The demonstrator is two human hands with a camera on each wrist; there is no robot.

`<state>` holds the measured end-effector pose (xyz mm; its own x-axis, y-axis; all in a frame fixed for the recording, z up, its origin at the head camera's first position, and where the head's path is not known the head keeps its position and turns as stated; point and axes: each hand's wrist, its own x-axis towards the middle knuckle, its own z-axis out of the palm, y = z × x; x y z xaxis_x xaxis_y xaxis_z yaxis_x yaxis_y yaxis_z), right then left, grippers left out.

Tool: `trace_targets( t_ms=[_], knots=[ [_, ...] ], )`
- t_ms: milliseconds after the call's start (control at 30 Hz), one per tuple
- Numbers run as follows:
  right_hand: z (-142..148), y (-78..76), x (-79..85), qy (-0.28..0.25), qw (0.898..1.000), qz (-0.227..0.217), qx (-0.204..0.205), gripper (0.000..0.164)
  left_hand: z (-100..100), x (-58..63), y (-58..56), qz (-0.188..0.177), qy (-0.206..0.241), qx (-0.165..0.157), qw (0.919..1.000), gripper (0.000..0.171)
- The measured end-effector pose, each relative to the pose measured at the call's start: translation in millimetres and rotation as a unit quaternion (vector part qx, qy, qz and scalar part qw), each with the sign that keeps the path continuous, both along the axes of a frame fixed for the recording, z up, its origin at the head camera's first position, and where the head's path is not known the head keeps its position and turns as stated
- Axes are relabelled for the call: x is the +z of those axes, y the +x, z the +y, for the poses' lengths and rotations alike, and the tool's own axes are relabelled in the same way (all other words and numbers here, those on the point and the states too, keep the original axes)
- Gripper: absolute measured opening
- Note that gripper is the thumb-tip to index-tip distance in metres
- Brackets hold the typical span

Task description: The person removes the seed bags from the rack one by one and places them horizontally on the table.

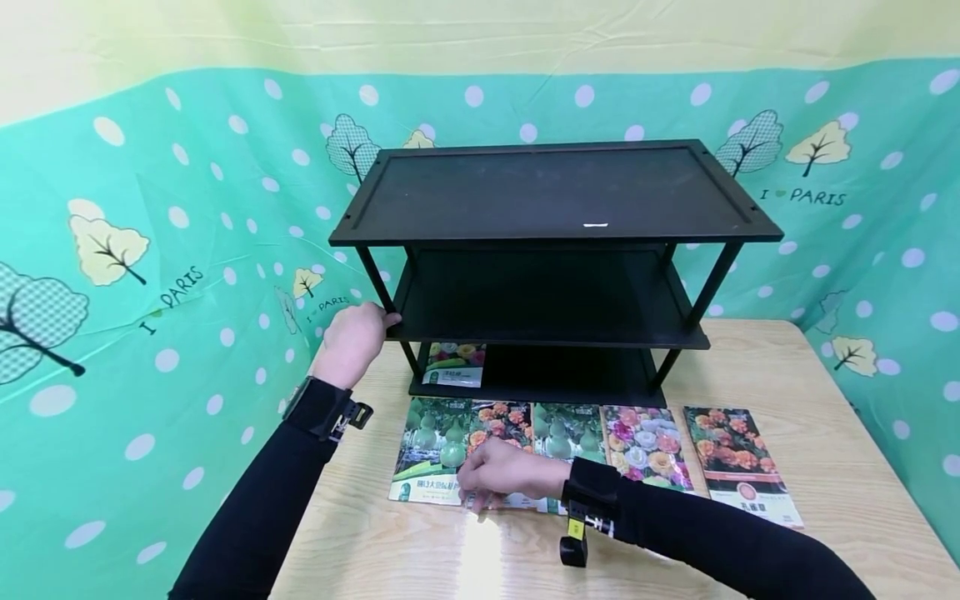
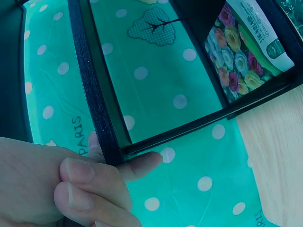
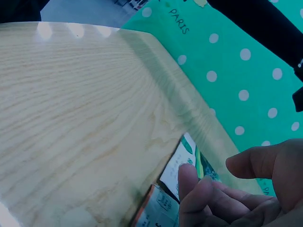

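Observation:
My left hand (image 1: 352,340) grips the left front corner of the black three-tier rack (image 1: 525,292) at its middle shelf. In the left wrist view, thumb and fingers lie around that shelf corner (image 2: 111,151). Over a row of flat seed packets, my right hand (image 1: 498,471) hovers low or touches the marigold packet (image 1: 498,414); contact is unclear. Its fingers bend loosely, with the thumb apart and nothing between. Left of it lies a gourd packet (image 1: 431,442), and right of it another gourd packet (image 1: 566,429), partly covered by the hand and wrist.
A rose-coloured flower packet (image 1: 648,442) and a separate marigold packet (image 1: 742,458) lie farther right on the wooden table (image 1: 375,542). Another flower packet (image 1: 456,362) sits at the left of the rack's bottom shelf. Green dotted cloth (image 1: 187,250) hangs behind and beside the table.

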<state>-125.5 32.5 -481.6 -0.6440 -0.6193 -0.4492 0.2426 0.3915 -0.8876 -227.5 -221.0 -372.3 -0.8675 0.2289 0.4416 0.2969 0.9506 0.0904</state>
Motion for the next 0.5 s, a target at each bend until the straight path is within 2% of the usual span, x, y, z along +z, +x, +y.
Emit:
trace_targets(
  t_ms=[167,333,500],
  knots=[
    [5.3,-12.1,1.6,-0.001,1.000,-0.005,-0.014,0.023,-1.2,-1.1,0.9,0.029,-0.018,-0.018,0.9993,0.047],
    [13.3,-26.1,-0.8,-0.008,0.999,-0.018,-0.033,0.025,-1.8,-0.9,0.9,0.033,-0.015,-0.025,0.9990,0.047],
    [22.4,-45.3,-5.3,0.016,0.998,0.020,-0.051,0.024,-2.5,-0.4,1.4,0.027,-0.008,-0.024,0.9993,0.045]
  ],
)
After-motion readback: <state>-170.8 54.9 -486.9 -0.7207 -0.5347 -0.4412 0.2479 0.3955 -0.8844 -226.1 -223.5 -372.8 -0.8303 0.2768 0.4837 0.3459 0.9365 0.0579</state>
